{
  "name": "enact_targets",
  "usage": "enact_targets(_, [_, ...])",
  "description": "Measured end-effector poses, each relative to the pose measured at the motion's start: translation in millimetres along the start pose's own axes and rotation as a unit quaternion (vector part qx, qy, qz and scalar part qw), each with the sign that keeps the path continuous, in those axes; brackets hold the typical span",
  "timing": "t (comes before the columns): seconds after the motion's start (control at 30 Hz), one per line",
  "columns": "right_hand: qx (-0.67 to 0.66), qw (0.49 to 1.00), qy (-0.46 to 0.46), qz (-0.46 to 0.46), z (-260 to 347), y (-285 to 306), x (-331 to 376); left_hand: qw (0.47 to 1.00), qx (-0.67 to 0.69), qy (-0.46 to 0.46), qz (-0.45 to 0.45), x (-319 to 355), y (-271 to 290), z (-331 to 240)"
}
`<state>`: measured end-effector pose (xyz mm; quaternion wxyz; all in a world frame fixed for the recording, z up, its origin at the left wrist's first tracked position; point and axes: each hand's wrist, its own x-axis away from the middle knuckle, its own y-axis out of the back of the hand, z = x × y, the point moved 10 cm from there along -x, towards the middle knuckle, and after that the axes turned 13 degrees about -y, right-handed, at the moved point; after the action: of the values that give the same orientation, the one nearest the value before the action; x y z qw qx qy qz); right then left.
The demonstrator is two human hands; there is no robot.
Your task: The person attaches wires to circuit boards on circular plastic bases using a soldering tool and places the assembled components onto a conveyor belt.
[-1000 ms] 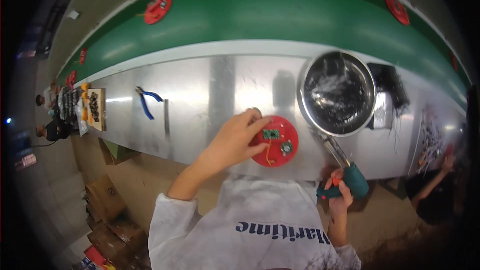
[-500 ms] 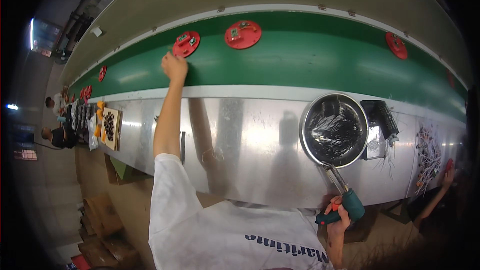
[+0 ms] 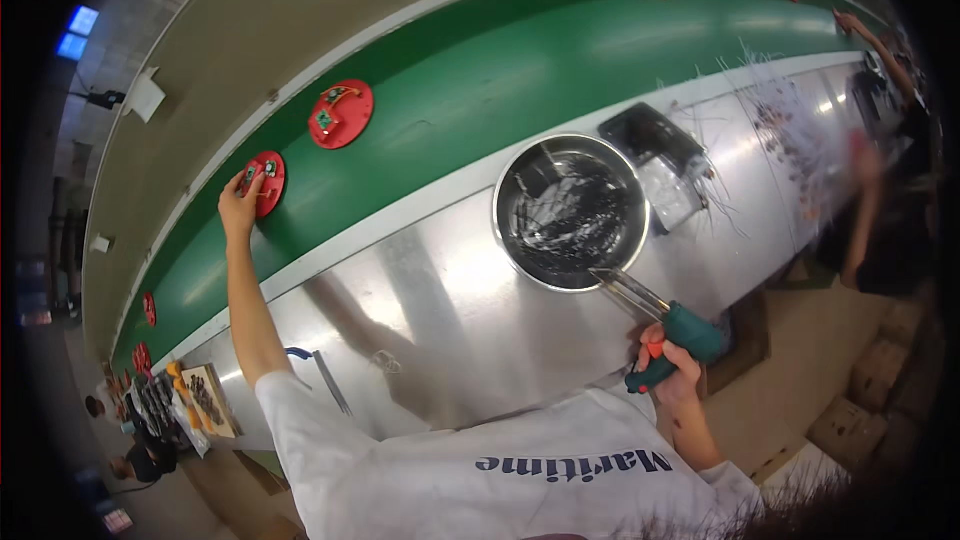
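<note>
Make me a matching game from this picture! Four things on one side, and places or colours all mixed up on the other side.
Things:
1. Left hand
2. Right hand
3. Round metal bowl
4. Long belt

Places or colours:
A. Green, with red discs lying on it
B. Around the handle of a teal tool
C. Touching a red disc
D. Standing on the shiny metal table

Right pairs: 1-C, 2-B, 3-D, 4-A
</note>
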<state>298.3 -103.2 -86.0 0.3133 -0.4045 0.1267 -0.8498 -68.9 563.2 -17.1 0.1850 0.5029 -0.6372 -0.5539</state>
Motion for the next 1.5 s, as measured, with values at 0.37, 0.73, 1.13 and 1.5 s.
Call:
enact_targets(0.37, [-0.04,0.998,-0.007,0.057,5,-15,-1,0.922,0.119,-0.343,0.135,225,9,-345])
enact_targets(0.73, [-0.045,0.997,0.003,0.066,11,-18,0,0.896,0.164,-0.406,0.067,207,-22,-444])
enact_targets(1.13, [-0.045,0.998,-0.004,0.044,9,-16,-2,0.898,0.131,-0.4,0.126,189,-58,-461])
enact_targets(1.5, [-0.04,0.998,-0.014,0.043,10,-16,1,0.898,0.313,-0.275,0.141,191,-31,-447])
